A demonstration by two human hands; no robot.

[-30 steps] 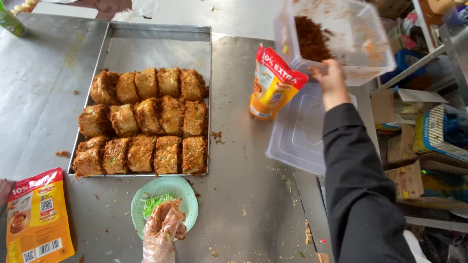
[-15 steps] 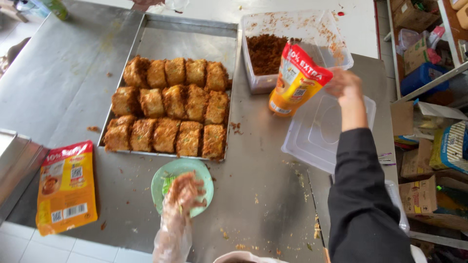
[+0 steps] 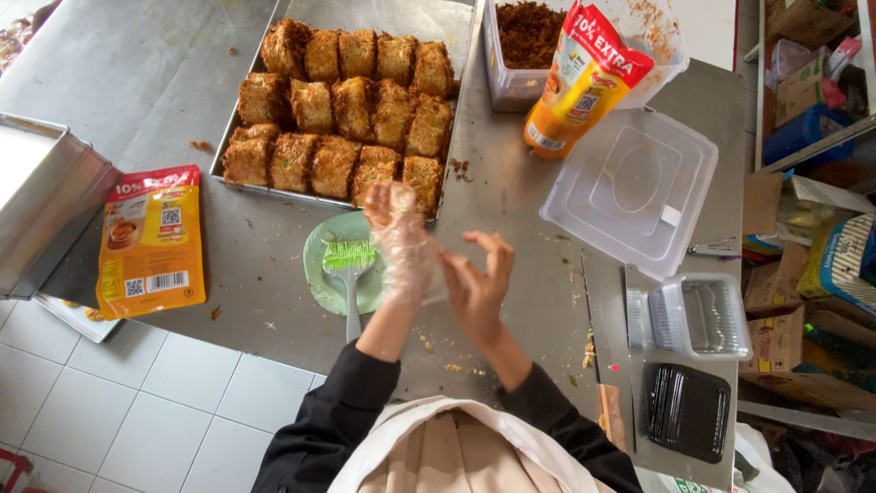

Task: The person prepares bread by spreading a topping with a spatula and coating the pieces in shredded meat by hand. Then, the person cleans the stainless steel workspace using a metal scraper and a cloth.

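Observation:
My left hand (image 3: pixel 401 245) wears a loose clear plastic glove and hovers over the right rim of a small green plate (image 3: pixel 321 272). My bare right hand (image 3: pixel 479 283) touches the glove's edge at the left wrist, fingers spread. On the plate lies a fork (image 3: pixel 350 292) with green shreds on its tines. Just beyond the hands a steel tray (image 3: pixel 456 110) holds rows of browned, crumbed square pieces (image 3: pixel 347 110).
A clear tub of brown shredded filling (image 3: pixel 534 36) stands at the back, an orange sauce pouch (image 3: pixel 584 78) leaning on it. A clear lid (image 3: pixel 631 190) lies right; clear and black small boxes (image 3: pixel 693 356) lie nearer. A flat orange pouch (image 3: pixel 151 239) and steel tin (image 3: pixel 46 215) sit left.
My right hand set the tub of filling down behind the sauce pouch and came back to my gloved left hand. The left hand lifted off the plate.

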